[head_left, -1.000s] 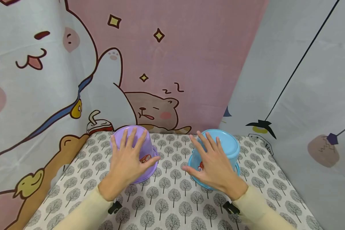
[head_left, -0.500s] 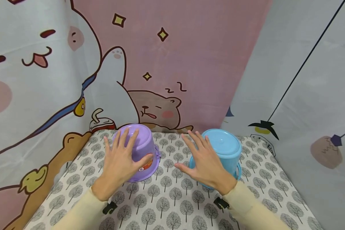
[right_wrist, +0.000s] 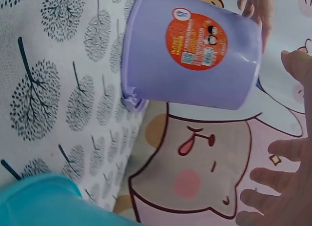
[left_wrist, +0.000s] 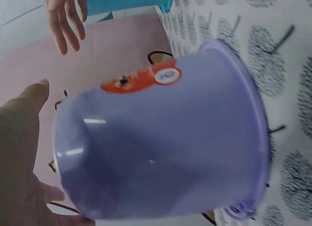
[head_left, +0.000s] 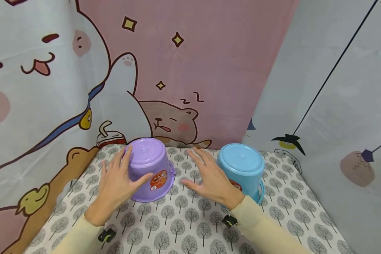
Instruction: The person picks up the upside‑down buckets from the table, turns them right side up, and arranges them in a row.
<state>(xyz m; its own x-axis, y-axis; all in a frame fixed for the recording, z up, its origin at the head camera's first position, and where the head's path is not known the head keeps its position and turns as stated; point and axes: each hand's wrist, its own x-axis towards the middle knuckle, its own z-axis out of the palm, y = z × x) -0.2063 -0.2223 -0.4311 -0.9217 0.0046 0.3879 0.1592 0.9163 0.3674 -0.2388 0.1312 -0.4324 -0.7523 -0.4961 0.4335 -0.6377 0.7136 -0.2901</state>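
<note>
Head view shows left hand (head_left: pixel 115 181) and right hand (head_left: pixel 210 178) spread. A purple bucket (head_left: pixel 149 167) stands upturned centre-left, a blue bucket (head_left: pixel 244 169) centre-right.

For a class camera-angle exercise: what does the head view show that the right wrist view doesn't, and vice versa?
Only head: the red label and upturned base of the blue bucket, plus the yellow duckling drawing.
Only right wrist: distinct code patches on the orange label of the purple bucket, too small to make out from the head.
Both: the two buckets, tree-print cloth, sleeping bear drawing, left grip and right grip.
</note>
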